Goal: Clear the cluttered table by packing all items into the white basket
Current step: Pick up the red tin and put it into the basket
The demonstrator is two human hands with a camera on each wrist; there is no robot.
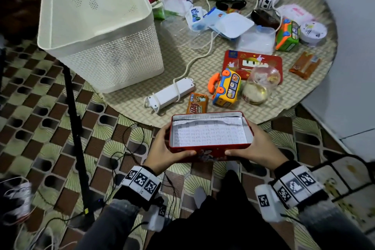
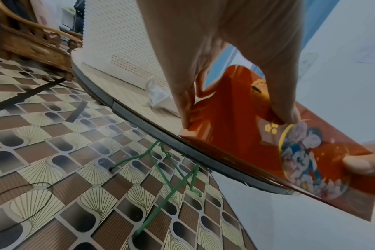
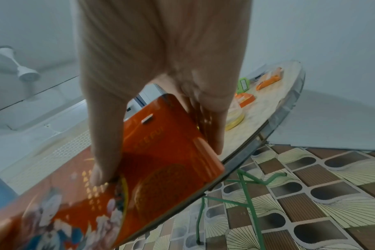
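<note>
Just off the near edge of the table (image 1: 316, 95), over the floor, we hold the open red tin (image 1: 211, 135) level between both hands. Our left hand (image 1: 162, 146) grips its left end and our right hand (image 1: 261, 146) its right end, thumbs curled over the front wall, fingers wrapped behind. Paper lines the inside, so we judge it best to keep the tin flat while carrying it up and left to the white basket (image 1: 97, 32), which stands on the table's left part. The matching red lid (image 1: 253, 63) lies on the table beyond the tin.
</note>
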